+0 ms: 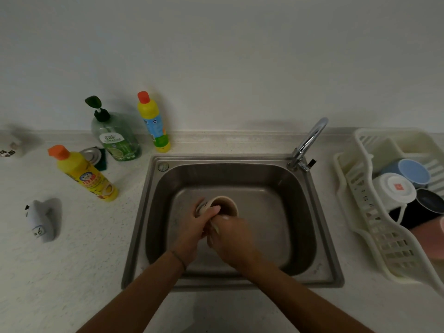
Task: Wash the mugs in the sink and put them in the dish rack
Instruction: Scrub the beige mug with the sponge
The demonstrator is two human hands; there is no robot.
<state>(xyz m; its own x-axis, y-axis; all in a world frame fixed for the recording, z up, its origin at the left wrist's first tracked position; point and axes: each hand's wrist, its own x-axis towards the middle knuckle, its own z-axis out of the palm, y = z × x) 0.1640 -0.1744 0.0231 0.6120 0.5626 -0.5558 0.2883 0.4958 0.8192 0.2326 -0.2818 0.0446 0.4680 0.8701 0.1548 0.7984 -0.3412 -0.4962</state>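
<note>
Beside sink point(319, 227): faucet point(308, 143) | bottles point(84, 174) left | rack point(374, 212) right

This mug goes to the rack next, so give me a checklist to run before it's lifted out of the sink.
1. Both hands holding the beige mug: ok; left hand and right hand wrap it.
2. Grip firmness: cannot tell.
3. Mug rinsed clean: cannot tell; no water visibly running from the faucet.
4. Sink holds no other mugs: ok, none visible.
5. Free room in the dish rack: ok; near end is open, with mugs upside down behind.
</note>
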